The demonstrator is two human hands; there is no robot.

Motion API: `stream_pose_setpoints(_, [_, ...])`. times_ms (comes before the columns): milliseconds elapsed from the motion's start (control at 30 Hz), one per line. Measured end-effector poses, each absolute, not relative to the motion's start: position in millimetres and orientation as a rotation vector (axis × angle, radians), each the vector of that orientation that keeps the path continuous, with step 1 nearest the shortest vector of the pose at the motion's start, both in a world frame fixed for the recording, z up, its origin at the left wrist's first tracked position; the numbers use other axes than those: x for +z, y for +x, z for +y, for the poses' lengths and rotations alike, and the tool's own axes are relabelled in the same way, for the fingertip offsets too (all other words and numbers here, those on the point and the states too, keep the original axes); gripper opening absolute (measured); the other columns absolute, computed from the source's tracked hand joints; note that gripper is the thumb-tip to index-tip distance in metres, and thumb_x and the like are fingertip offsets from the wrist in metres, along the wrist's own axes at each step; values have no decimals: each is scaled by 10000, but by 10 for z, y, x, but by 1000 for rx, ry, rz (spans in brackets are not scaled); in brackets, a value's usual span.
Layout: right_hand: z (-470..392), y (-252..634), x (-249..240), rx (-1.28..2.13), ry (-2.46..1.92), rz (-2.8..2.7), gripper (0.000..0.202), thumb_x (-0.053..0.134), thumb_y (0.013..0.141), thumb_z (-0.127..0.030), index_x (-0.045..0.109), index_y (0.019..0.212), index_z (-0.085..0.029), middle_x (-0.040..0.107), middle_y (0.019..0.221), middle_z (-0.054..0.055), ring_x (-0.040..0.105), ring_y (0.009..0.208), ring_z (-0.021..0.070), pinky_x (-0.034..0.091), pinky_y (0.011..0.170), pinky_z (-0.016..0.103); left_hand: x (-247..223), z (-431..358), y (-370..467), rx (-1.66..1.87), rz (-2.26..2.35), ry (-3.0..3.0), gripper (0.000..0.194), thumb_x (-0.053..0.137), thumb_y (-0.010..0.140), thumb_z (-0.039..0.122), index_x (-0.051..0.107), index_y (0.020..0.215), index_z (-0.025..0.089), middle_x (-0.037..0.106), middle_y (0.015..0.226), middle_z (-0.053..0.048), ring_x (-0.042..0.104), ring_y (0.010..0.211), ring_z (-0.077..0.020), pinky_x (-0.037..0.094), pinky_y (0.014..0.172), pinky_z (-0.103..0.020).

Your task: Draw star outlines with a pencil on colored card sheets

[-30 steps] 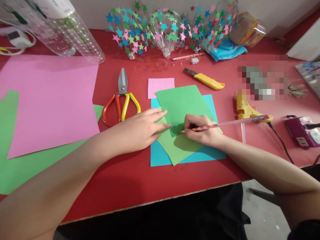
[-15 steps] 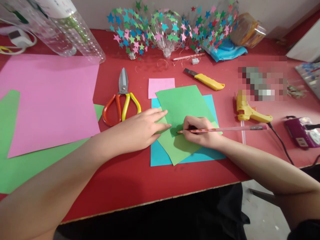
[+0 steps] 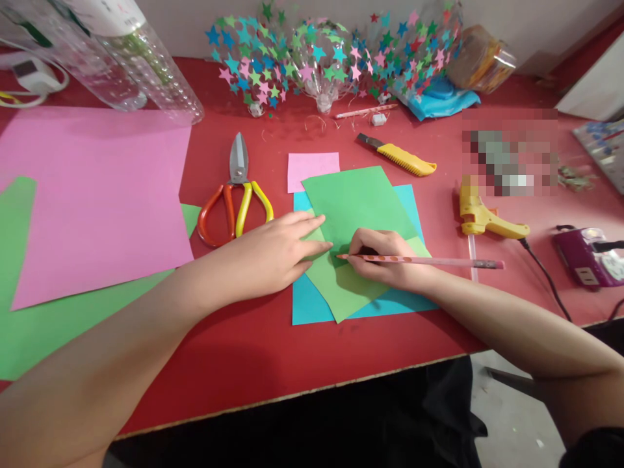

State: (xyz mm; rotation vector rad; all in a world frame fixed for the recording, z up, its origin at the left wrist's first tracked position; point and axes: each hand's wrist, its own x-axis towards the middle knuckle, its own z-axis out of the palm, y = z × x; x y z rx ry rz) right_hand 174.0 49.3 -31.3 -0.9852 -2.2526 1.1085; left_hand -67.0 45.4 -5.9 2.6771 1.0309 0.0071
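My right hand [image 3: 383, 255] is closed round a pink pencil [image 3: 429, 260], its tip at the lower left part of a dark green paper sheet [image 3: 363, 198]. That sheet lies on a light green sheet [image 3: 348, 296], with a blue sheet [image 3: 307, 305] underneath and a small pink paper [image 3: 312, 169] partly tucked behind. Flat with fingers spread, my left hand [image 3: 297, 250] presses on the left edge of the green sheets. Just beyond its wrist are scissors [image 3: 238, 188] with red and yellow handles, lying with the blades pointing away.
A yellow utility knife [image 3: 402, 156] lies behind the papers. To the right are a yellow glue gun [image 3: 487, 218] and a purple power adapter [image 3: 587, 257]. Large pink paper [image 3: 102, 201] covers the left side. Star-covered clear plastic decorations [image 3: 324, 58] and plastic bottles [image 3: 146, 71] line the back.
My right hand has slid slightly left with the pencil, whose eraser end has swung a little lower and nearer. My left hand stays in place on the paper.
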Motion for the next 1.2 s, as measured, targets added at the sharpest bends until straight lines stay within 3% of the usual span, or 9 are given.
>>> stream_pose_setpoints(533, [503,1764,-335,989,-999,-2173,173,501,745,-95,391,686,-215,430,594,-58,394,526,74,304,499,204,-54,445,-669,-6,1046,2668,350,537,935,217,651,1266,204,431,1516,-147,376,1414,-331,384,1127,-507])
stream_pose_setpoints(1200, [495,1768,-327,993,-882,-2228,182,507,770,-91,398,679,-205,404,580,-69,357,499,54,297,486,175,-65,445,-668,6,1042,2681,356,548,932,204,647,1275,201,439,1508,-159,392,1401,-336,396,1114,-507])
